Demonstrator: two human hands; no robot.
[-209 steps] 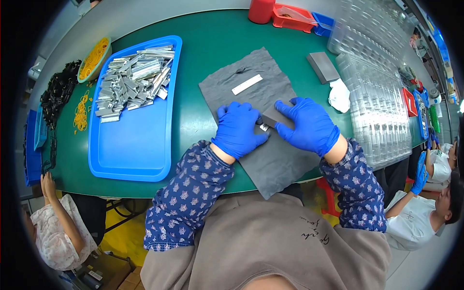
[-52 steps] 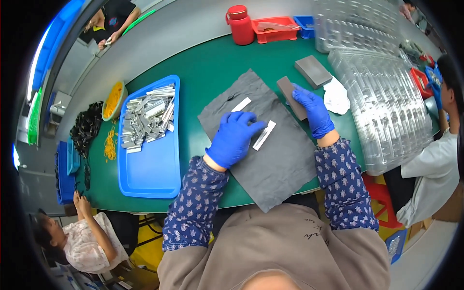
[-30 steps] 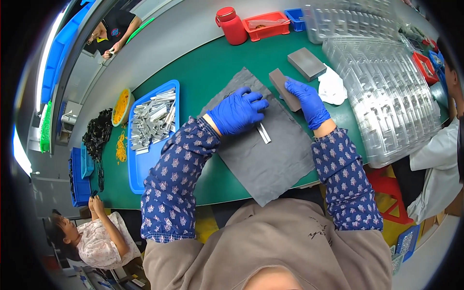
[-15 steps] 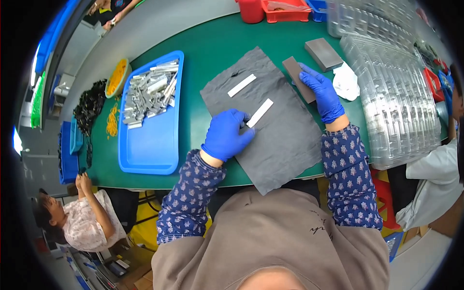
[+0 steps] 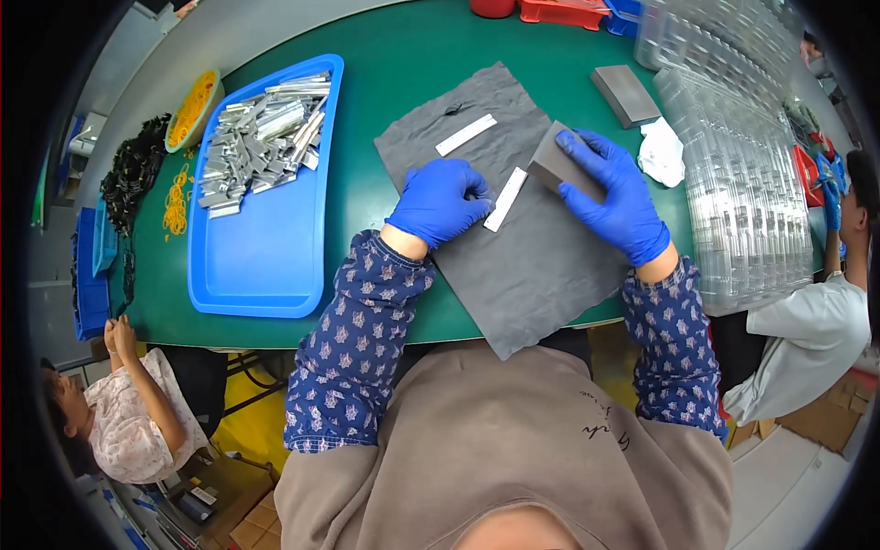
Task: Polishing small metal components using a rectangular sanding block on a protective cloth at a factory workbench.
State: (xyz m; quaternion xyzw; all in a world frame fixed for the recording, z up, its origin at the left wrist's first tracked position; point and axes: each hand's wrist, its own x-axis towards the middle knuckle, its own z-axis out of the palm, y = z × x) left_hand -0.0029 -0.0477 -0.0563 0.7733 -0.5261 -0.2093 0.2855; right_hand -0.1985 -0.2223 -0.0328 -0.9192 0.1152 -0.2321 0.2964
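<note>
A single fisheye view looks steeply down from the person's head — close over the brown sweatshirt along the lower edge — facing forward onto the green table. The left hand and right hand sit near mid-picture; the lens is wide enough to bend the table's far edge and meet a dark, rounded border.

The right hand had brought the grey block inward from the dark sheet's right edge, near the upper end of the central white strip. The left hand had shifted from that strip's lower end to its left. At top centre, less of the red flask showed.
</note>
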